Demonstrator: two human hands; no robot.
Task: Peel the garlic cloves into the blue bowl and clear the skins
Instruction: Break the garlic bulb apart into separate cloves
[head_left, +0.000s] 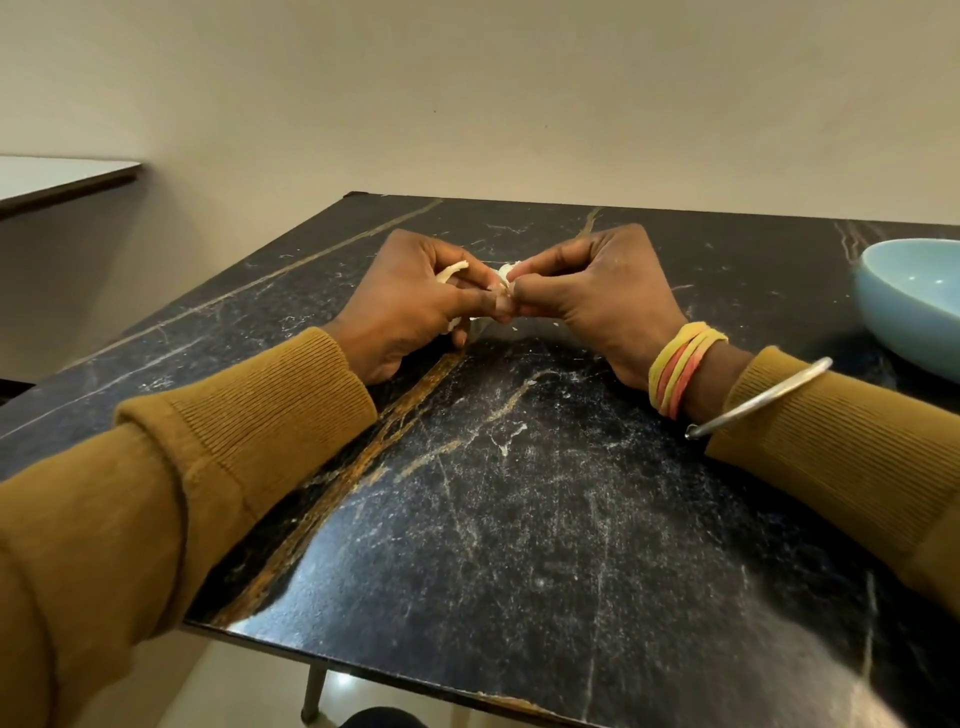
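Note:
My left hand (410, 306) and my right hand (597, 296) meet over the far middle of the black marble table (519, 493). Both pinch a white garlic piece (503, 272) between thumbs and fingertips; most of it is hidden by the fingers. A pale strip of skin (453, 270) sticks out above my left fingers. More white bits (467, 322) show under my left hand. The blue bowl (914, 306) stands at the right edge, partly cut off, apart from both hands. What lies in it cannot be seen.
Tiny skin flakes (556, 325) lie on the table near my right hand. A second, light-topped table (57, 179) stands at the far left. A plain wall runs behind. The table's near edge and a metal leg (314, 693) show at the bottom.

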